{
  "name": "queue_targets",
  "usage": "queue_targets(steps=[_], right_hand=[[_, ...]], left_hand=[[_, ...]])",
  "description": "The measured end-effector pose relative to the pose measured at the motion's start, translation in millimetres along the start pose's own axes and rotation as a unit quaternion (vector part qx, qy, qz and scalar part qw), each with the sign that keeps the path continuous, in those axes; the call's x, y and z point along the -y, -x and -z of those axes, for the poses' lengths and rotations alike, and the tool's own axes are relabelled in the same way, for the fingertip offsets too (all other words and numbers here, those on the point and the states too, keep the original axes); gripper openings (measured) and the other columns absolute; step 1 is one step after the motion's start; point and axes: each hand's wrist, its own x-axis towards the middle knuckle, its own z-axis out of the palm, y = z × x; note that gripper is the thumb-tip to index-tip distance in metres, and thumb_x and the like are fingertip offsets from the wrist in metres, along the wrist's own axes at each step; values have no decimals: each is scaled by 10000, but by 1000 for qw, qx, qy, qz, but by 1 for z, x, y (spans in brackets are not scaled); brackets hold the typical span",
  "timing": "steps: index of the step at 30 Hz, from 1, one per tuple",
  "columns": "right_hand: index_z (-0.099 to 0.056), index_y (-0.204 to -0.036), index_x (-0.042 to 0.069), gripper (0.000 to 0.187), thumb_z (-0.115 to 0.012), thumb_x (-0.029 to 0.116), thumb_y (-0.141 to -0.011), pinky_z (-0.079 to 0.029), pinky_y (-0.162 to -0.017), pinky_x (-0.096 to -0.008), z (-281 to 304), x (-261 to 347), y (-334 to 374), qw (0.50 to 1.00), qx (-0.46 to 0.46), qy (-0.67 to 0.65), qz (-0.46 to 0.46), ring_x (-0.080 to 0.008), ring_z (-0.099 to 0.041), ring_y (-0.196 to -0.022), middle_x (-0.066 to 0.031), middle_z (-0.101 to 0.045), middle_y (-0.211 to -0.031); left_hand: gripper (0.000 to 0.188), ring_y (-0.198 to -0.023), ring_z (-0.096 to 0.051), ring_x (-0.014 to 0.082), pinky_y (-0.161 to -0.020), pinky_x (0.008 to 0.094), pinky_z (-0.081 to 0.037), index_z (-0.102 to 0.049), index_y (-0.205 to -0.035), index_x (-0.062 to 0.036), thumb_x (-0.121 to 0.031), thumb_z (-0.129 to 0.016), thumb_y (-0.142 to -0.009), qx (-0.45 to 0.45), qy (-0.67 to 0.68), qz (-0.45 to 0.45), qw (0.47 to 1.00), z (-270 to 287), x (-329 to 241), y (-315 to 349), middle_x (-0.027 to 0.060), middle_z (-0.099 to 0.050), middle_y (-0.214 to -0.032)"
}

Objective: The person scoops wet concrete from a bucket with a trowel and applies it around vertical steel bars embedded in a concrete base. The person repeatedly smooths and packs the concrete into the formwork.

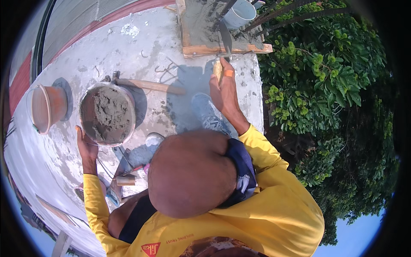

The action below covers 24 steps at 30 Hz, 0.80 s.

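Note:
My left hand (pixel 87 147) is at the near left side of a bucket (pixel 133 105) full of grey wet mortar (pixel 110 113); its thumb lies along the outside and the other fingers are mostly hidden. In my right hand (pixel 224 90) is a trowel's wooden handle (pixel 217 72), with an orange band around one finger. The trowel blade (pixel 225 38) points away from me, over the front board of a wooden form (pixel 205 50). Wet concrete (pixel 199 25) fills the form, with dark reinforcing bars standing in it.
A hammer (pixel 150 85) lies beyond the mortar bucket. An orange bucket (pixel 55 105) stands at left, a white bucket (pixel 240 15) at the form's back. Bent wire (pixel 169 66) lies on the slab. A saw (pixel 122 167) is near my left foot. The slab's edge drops off at right beside trees.

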Motion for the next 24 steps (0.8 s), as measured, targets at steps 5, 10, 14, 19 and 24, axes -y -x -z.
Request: queue_targets(steps=[5,10,14,19,24], right_hand=[[-335,-1529,-114,614,-546,60,-979,-392,-1170,-486,-1,-1,0,1000,-12,-21,10,-521,-495,-1349,-396,-427,-1448],[-313,-1524,-145,611,-534,59,-993,-366,-1188,-472,9,3,16,1000,6,-18,5,-507,-477,-1361,-398,-432,-1433],[-280,-1531,-161,605,-504,53,-1012,-363,-1175,-451,15,11,57,990,32,-103,-91,-435,-484,-1347,-369,-433,-1421],[-245,-1528,-175,607,-485,73,-1030,-391,-1137,-435,-5,18,56,975,58,-162,-140,-377,-513,-1288,-338,-447,-1379],[-150,-1535,-181,643,-459,121,-1058,-533,-820,-339,1,41,62,934,123,-263,-210,-204,-630,-916,-191,-594,-1071]], left_hand=[[673,-1373,-559,331,-1188,504,-397,-503,-1533,-37,-559,-447,-1112,-36,-3,7,999,-1,6,1,148,-595,-1506],[678,-1363,-562,326,-1183,499,-405,-499,-1535,-36,-562,-451,-1110,0,-21,7,1000,-5,2,9,151,-597,-1497],[686,-1365,-556,328,-1182,502,-406,-492,-1539,-36,-567,-446,-1109,-44,-24,4,999,-5,3,7,153,-582,-1512],[688,-1377,-547,326,-1186,503,-400,-488,-1542,-33,-566,-442,-1110,-31,-25,6,999,-11,3,7,152,-575,-1521],[674,-1371,-552,324,-1185,509,-400,-491,-1539,-32,-555,-437,-1116,-34,-21,2,999,-16,3,11,150,-585,-1509]])
